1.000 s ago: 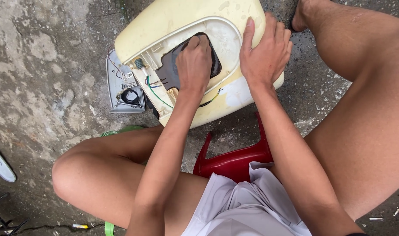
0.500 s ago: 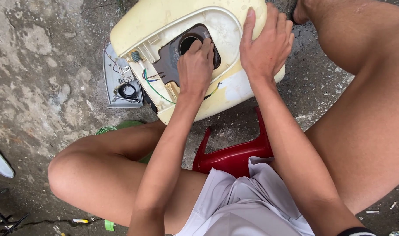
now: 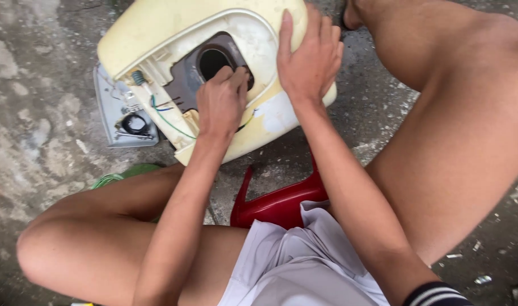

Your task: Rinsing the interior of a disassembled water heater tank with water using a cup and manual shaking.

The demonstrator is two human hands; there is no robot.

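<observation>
- Overhead, head view: my left hand [image 3: 222, 102] curls its fingertips [image 3: 236, 76] onto the rim of the dark grey panel [image 3: 185, 85], beside its round opening [image 3: 213, 61].
- My right hand [image 3: 307, 59] lies spread and flat on the cream plastic housing [image 3: 174, 28], on its right side.
- That housing rests tilted on the concrete floor [image 3: 38, 124], far from my knees.
- Left of it lies a grey metal plate [image 3: 114, 122]; green and blue wires [image 3: 168, 116] cross the housing's near edge.
- Near me, a red plastic stool [image 3: 276, 204] shows between my thighs.
</observation>
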